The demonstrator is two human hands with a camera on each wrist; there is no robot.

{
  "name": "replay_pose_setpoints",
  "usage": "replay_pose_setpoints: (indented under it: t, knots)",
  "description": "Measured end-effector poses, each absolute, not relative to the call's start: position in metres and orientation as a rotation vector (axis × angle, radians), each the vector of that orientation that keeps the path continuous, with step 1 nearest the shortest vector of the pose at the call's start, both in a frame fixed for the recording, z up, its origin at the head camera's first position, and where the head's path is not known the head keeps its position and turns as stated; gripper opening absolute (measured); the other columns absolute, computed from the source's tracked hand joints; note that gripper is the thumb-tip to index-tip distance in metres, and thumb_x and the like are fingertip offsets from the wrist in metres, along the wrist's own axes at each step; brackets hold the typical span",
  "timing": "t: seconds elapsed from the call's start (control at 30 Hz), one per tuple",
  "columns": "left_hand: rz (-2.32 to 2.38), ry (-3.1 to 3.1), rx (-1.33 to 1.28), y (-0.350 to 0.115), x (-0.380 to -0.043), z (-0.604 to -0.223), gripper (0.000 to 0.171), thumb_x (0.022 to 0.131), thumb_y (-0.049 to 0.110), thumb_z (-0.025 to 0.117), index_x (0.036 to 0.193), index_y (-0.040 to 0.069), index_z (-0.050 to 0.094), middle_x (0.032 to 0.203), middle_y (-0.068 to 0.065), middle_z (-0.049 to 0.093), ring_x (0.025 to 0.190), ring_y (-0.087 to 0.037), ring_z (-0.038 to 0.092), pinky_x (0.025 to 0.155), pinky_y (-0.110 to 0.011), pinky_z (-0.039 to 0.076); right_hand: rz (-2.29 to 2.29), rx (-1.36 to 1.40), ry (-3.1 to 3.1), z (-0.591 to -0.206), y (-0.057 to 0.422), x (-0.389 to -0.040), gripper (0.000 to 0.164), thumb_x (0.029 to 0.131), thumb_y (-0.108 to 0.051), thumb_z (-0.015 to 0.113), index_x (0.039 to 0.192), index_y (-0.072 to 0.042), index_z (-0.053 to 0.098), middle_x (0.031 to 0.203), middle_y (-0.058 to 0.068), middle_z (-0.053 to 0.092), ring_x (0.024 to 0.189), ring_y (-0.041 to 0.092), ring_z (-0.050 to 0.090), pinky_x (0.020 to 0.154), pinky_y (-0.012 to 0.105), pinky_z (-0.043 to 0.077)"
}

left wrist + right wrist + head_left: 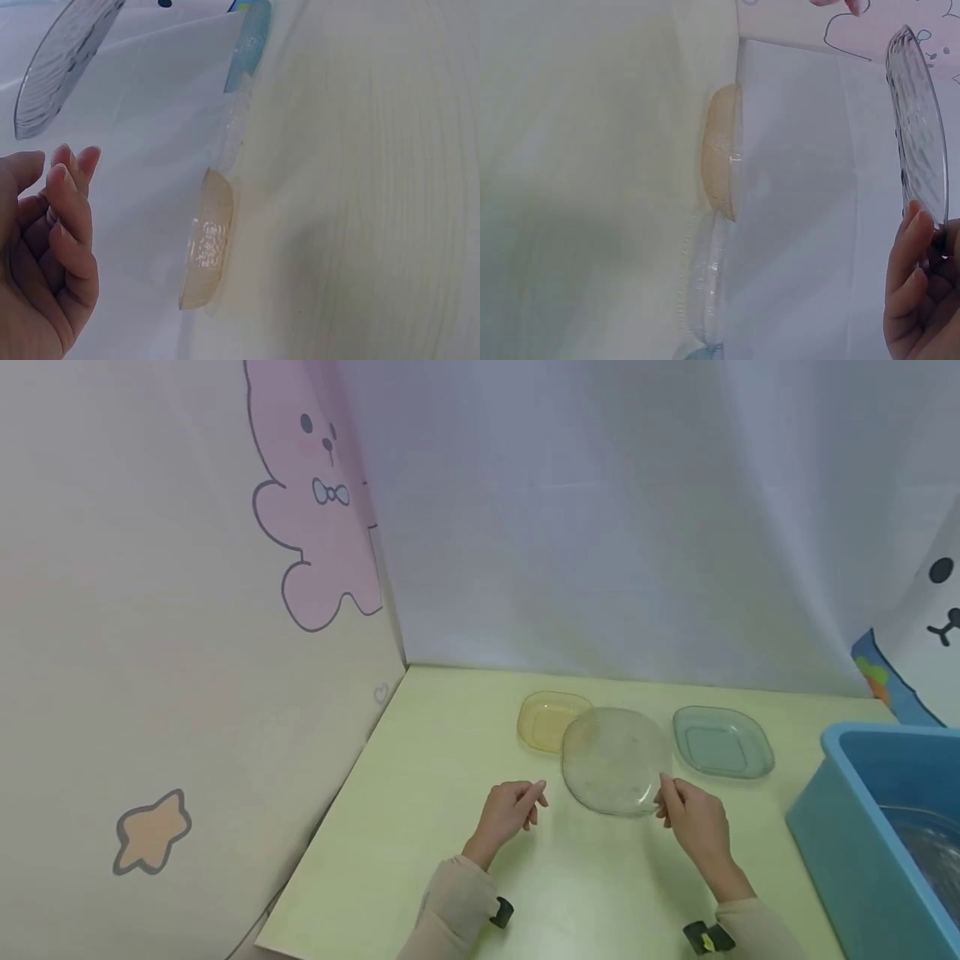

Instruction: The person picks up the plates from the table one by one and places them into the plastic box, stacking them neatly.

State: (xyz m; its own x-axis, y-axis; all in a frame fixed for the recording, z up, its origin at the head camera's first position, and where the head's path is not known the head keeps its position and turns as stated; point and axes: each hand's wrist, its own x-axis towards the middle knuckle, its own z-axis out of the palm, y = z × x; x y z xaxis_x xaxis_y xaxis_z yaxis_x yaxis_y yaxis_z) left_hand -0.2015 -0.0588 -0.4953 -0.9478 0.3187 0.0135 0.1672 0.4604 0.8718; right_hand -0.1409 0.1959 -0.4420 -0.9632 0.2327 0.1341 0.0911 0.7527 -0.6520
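A clear glass plate is raised above the table, its near right edge pinched between the thumb and fingers of my right hand. Wavy ridges mark the plate's surface in the right wrist view. My left hand hovers just off the plate's near left side, fingers loosely curled, holding nothing. Behind the plate, a small yellow dish lies on the table, partly overlapped by it in the head view. To the right sits a blue-green dish. Between these two, the right wrist view shows a clear dish.
A blue plastic tub stands at the right of the pale table, with clear glassware inside. Curtain-like white sheets with cartoon prints rise along the table's back and left sides.
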Motion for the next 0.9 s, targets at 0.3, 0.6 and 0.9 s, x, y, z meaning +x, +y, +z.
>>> replay_pose_setpoints:
  t: [0.3,0.6,0.9]
  knots:
    - [1.441,2.576,0.427,-0.062,-0.206,-0.494,0.032,0.092,0.033,0.054,0.082,0.008,0.069,0.052,0.005,0.054,0.041,-0.006,0.047,0.041,-0.02,0.034,0.927,-0.186,-2.557,-0.382,0.207,-0.162,0.048,0.099,-0.031,0.033,0.072,-0.004,0.063,0.057,0.003,0.061,0.045,-0.002,0.045,0.047,0.024,0.035]
    - [1.418,2.603,0.496,-0.07,-0.212,-0.488,0.027,0.092,0.029,0.054,0.08,0.009,0.069,0.052,0.003,0.056,0.041,-0.009,0.05,0.04,-0.02,0.035,0.802,-0.169,-2.439,-0.284,0.215,-0.185,0.049,0.096,-0.032,0.038,0.069,-0.002,0.064,0.053,0.002,0.059,0.041,-0.004,0.04,0.042,0.025,0.031]
    - [1.373,2.563,0.542,-0.071,-0.216,-0.489,0.03,0.092,0.031,0.054,0.084,0.007,0.069,0.054,0.003,0.057,0.043,-0.011,0.051,0.043,-0.021,0.036,0.623,-0.432,-2.687,-0.181,0.263,-0.177,0.062,0.097,-0.044,0.025,0.097,0.006,0.062,0.057,-0.001,0.059,0.068,0.019,0.053,0.059,0.034,0.035]
